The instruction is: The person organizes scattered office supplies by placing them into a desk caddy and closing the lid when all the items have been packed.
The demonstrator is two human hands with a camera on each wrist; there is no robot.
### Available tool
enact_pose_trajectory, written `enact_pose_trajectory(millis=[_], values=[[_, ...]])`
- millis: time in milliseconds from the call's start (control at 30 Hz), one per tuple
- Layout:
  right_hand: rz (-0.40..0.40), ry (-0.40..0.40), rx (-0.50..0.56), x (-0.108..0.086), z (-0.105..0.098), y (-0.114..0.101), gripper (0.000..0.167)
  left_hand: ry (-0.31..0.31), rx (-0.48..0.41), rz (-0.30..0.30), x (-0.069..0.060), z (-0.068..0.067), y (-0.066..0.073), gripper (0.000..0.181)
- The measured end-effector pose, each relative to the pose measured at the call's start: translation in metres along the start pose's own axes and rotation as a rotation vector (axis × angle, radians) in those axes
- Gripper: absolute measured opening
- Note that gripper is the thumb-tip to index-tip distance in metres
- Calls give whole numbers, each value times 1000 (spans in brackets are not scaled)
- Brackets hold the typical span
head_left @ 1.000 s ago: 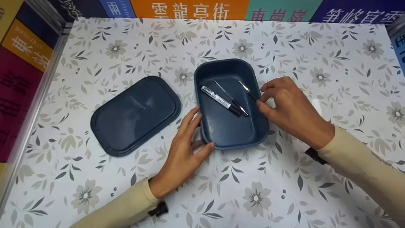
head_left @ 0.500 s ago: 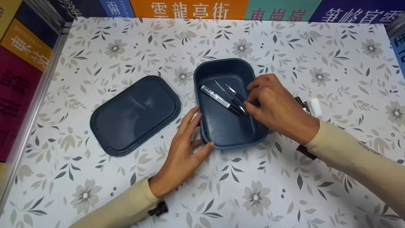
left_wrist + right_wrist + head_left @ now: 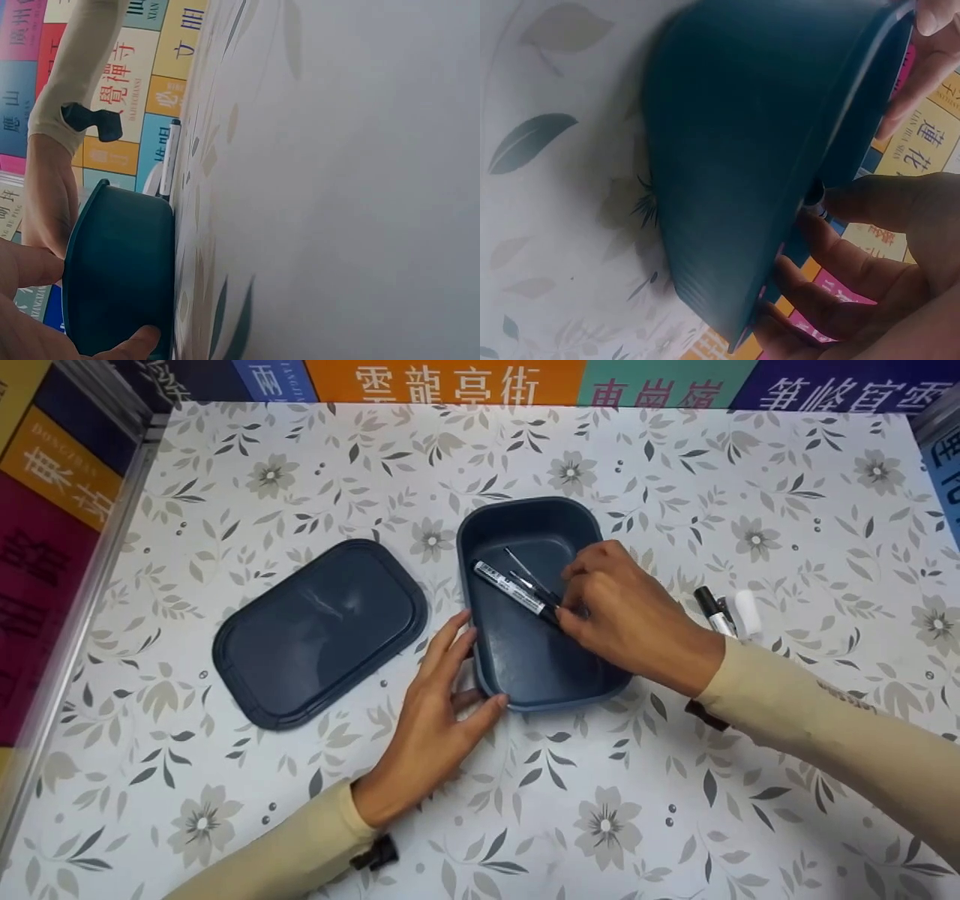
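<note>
A dark blue plastic box [image 3: 536, 675] stands uncovered on the table. My left hand [image 3: 427, 727] rests at its near left corner, fingers spread along the left wall and thumb against the near wall. My right hand [image 3: 626, 611] reaches over the right rim and pinches a slim dark pen with a silver tip [image 3: 525, 579]. In the right wrist view the dark end of the pen [image 3: 815, 201] shows between thumb and index finger. A white-and-black marker [image 3: 506, 585] lies in the box beside a second slim pen [image 3: 516, 558], partly hidden by the held one and the hand.
The matching dark blue lid [image 3: 322, 634] lies flat left of the box. Right of it, partly behind the right forearm, are a black-capped white marker [image 3: 716, 615] and a white object [image 3: 748, 615]. Panels with large lettering [image 3: 450, 382] border the floral tabletop.
My right hand has moved left, from the box's right rim to inside it, bringing the slim pen alongside the others. The items behind the forearm came into view. My left hand stayed put.
</note>
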State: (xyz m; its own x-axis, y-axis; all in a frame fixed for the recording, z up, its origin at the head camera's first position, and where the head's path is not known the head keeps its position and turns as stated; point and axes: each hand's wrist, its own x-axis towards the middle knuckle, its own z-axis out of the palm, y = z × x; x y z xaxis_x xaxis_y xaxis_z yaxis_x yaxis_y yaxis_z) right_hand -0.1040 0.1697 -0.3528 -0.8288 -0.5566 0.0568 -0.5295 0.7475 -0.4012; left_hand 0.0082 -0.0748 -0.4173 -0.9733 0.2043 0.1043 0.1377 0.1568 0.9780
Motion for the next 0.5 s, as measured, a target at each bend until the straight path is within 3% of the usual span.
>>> enact_pose_trajectory(millis=[500], values=[[-19,-76,-40,8,10,-5,13,3,-20,-3,1,1,-2,85]])
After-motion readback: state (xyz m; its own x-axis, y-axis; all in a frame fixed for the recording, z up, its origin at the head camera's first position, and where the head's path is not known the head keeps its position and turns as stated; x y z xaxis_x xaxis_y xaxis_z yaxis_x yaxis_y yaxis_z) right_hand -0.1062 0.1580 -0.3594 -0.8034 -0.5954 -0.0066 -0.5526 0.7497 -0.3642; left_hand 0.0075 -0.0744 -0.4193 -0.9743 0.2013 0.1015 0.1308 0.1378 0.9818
